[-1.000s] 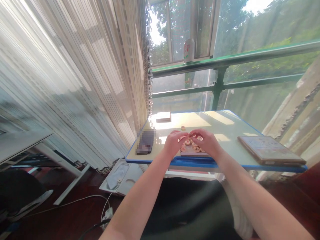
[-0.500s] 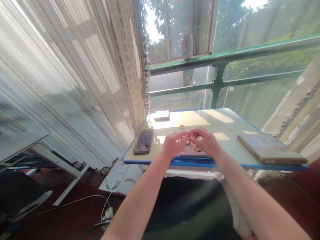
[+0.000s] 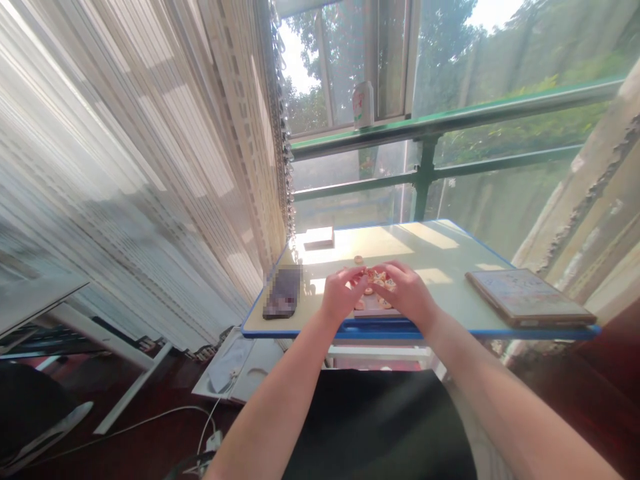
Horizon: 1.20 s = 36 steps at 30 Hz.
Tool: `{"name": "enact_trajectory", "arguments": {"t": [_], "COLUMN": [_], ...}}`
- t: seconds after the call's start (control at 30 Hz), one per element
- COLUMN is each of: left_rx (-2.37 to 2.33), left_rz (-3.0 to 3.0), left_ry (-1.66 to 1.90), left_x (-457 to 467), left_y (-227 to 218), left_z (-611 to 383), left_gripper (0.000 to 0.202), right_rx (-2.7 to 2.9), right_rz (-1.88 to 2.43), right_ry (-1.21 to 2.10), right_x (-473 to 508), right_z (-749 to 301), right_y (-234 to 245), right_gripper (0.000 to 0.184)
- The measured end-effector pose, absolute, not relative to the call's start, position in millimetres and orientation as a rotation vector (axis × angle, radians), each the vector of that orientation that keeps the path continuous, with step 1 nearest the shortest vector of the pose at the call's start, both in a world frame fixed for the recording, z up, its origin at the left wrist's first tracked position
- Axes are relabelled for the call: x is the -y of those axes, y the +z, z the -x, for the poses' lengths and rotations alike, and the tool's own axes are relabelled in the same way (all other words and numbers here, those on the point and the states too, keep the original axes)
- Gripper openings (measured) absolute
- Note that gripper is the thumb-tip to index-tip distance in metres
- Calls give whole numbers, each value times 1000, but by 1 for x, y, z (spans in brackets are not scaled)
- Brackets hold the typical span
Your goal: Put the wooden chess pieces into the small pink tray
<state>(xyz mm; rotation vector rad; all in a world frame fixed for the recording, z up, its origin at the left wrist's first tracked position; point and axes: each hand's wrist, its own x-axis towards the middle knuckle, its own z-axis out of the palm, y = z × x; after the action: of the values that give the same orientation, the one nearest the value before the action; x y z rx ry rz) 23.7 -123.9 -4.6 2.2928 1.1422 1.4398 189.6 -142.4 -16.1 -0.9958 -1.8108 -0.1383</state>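
Note:
Round wooden Chinese chess pieces (image 3: 384, 303) lie heaped in a shallow, light-coloured tray (image 3: 374, 313) at the table's near edge. My left hand (image 3: 342, 295) curves over the left side of the heap, fingers bent and thumb pointing inward. From the other side, my right hand (image 3: 404, 288) curls in, its fingertips close to those of the left. Both hands seem to pinch pieces where they meet, though the fingers partly hide them. Just beyond the hands, a single chess piece (image 3: 359, 259) lies apart on the table.
The pale table (image 3: 445, 247) has a blue rim. A blurred dark phone-like object (image 3: 283, 293) lies left, a small white box (image 3: 319, 238) at the back left, a flat framed board (image 3: 530, 293) at right. A can (image 3: 363, 105) stands on the green window rail (image 3: 480, 110).
The view has shifted slightly, so the table sits a little lower and further left. My hands stay over the heap, and more pieces and tray now show between them.

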Motion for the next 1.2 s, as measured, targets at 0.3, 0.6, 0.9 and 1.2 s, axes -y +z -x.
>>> {"name": "enact_trajectory", "arguments": {"t": [0.3, 0.6, 0.9, 1.2], "left_rx": [-1103, -1271, -1450, -1516], "left_rz": [-2285, -2357, -2140, -2099], "left_ry": [1449, 1381, 1101, 1050], "left_x": [119, 111, 97, 93], "left_y": [-6, -6, -15, -17], "left_z": [-22, -24, -28, -28], "left_gripper": [24, 24, 35, 33], "right_rx": [1779, 1842, 1931, 2084], "right_rz": [1001, 1236, 1385, 1402], "right_ry": [-13, 264, 235, 136], "right_x": [137, 121, 112, 107], "right_z": [-190, -198, -201, -201], "right_y": [-15, -18, -3, 0], "right_gripper": [15, 23, 26, 23]}}
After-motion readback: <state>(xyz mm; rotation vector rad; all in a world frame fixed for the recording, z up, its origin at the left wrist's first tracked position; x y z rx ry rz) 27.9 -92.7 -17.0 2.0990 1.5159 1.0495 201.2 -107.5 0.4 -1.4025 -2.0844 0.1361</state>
